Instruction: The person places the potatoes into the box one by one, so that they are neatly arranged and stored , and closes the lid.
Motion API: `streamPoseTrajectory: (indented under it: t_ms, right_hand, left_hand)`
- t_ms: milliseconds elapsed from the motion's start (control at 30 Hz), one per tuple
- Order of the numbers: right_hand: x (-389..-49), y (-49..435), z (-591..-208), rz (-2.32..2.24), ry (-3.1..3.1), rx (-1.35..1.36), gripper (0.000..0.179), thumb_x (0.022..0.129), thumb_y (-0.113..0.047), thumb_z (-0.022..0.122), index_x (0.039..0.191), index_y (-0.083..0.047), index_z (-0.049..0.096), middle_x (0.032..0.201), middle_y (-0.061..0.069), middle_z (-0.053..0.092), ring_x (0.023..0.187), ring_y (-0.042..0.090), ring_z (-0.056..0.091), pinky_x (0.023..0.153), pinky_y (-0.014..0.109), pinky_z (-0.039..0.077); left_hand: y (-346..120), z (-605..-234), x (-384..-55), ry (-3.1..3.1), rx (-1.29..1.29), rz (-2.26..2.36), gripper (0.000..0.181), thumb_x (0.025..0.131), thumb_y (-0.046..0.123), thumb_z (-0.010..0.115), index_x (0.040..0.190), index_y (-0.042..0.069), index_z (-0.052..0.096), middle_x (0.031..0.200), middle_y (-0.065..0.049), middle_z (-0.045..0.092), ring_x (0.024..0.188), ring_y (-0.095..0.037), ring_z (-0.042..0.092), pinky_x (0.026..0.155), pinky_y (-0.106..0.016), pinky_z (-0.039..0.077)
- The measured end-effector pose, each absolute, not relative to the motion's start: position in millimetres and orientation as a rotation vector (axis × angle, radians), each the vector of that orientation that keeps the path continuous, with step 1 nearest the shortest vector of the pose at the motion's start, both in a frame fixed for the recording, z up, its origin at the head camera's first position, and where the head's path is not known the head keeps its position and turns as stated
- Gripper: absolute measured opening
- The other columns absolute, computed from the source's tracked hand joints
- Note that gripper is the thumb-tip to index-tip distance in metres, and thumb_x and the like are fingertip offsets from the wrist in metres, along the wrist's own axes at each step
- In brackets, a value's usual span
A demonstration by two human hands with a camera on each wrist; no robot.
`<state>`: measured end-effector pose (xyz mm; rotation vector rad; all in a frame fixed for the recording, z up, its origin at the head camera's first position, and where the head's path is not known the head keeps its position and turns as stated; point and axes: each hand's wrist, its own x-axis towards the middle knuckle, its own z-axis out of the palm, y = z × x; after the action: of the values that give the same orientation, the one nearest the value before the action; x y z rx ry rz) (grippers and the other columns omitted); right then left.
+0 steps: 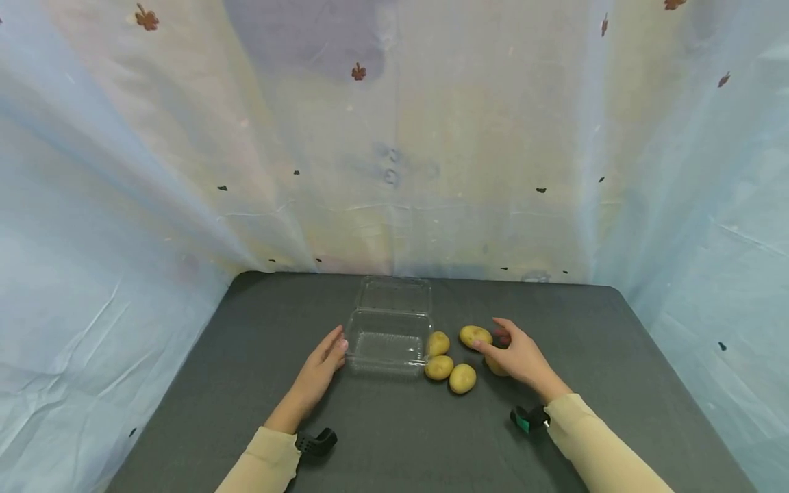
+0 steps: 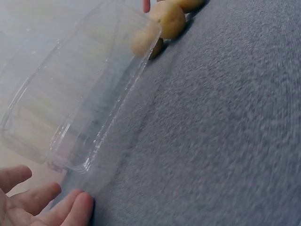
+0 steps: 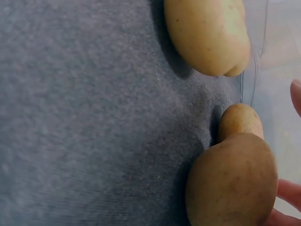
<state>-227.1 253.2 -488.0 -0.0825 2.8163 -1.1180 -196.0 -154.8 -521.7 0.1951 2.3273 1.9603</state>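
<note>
An open clear plastic clamshell box [image 1: 390, 361] stands mid-table, its lid [image 1: 394, 296] folded back. My left hand [image 1: 319, 370] is at the box's left side, fingers loosely extended with the tips close to its wall; in the left wrist view, the fingers [image 2: 75, 209] lie just short of the box corner. Over the right-hand potatoes hovers my right hand [image 1: 516, 352], thumb and fingers spread apart. Its thumb overlaps the edge of one potato [image 1: 474, 335], and another potato [image 1: 495, 366] is partly hidden under the palm. In the right wrist view, fingers show behind the nearest potato [image 3: 233, 183].
Several more potatoes lie right of the box: one against its side [image 1: 439, 344], one at its front corner [image 1: 439, 368] and one nearer me [image 1: 462, 378]. Dark cloth covers the table [image 1: 407, 438]. A patterned sheet [image 1: 394, 137] hangs behind and at both sides.
</note>
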Motion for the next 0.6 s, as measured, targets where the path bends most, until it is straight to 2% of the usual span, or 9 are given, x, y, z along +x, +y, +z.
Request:
streamPoseTrajectory:
  t_ms: [167,333,467,600]
  right_hand:
    - [-233,253,-487,-1.114,2.795,-0.105,0.089,0.083,-0.066,0.061,0.150,-0.015,0.034,0.139,0.016,0.049,0.123,0.034,0.049,0.094,0.055,0.044]
    - [-240,252,-484,-1.139,2.744,-0.122,0.086,0.084,-0.061,0.065,0.149,-0.014,0.036,0.140,0.016,0.048,0.122,0.033,0.050,0.093,0.053,0.046]
    - [-247,253,-483,-1.162,2.690,-0.136,0.082,0.086,-0.056,0.066,0.149,-0.014,0.037,0.141,0.017,0.047,0.122,0.033,0.050,0.091,0.051,0.047]
    - [-252,256,-485,-1.193,2.623,-0.141,0.078,0.087,-0.052,0.067,0.148,-0.014,0.037,0.142,0.016,0.046,0.123,0.033,0.049,0.093,0.050,0.047]
  left_hand:
    - [-153,-524,-195,2.354,0.174,1.906,0.068,0.100,0.044,0.050,0.155,0.014,0.023,0.155,-0.012,0.028,0.142,-0.026,0.028,0.112,-0.046,0.029]
    - [-152,-524,-191,2.410,0.173,1.836,0.067,0.099,0.043,0.054,0.154,0.018,0.025,0.154,-0.009,0.031,0.141,-0.029,0.029,0.112,-0.051,0.026]
    - [-152,-528,-190,2.403,0.196,1.810,0.069,0.097,0.041,0.058,0.154,0.021,0.025,0.155,-0.006,0.030,0.140,-0.027,0.031,0.112,-0.050,0.028]
    - [-152,-532,-188,2.397,0.235,1.803,0.077,0.093,0.043,0.063,0.155,0.018,0.023,0.155,-0.007,0.029,0.140,-0.025,0.032,0.112,-0.044,0.029]
